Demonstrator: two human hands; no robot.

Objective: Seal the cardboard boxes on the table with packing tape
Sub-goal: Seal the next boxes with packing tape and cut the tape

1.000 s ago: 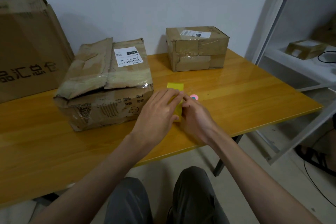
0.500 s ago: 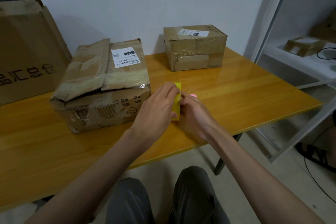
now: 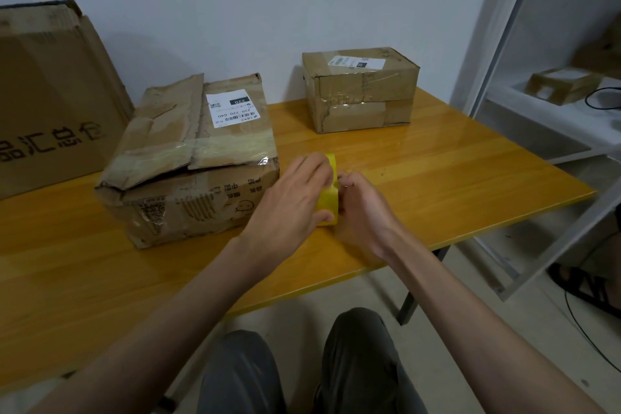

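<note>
A yellow tape roll stands on edge on the yellow wooden table, held between both hands. My left hand grips its left side, fingers curled over the top. My right hand pinches the roll's right face with its fingertips. Just left of the hands lies a battered cardboard box with loose, sagging top flaps and a white label. A smaller taped cardboard box stands at the back of the table near the wall.
A big flattened carton with black print leans against the wall at the left. A white metal shelf at the right carries another small box and a black cable. My knees show under the table's front edge.
The view has shifted slightly. Both hands have closed in on the tape roll and hold it upright; the pink spot seen beside the right hand earlier is now covered.
</note>
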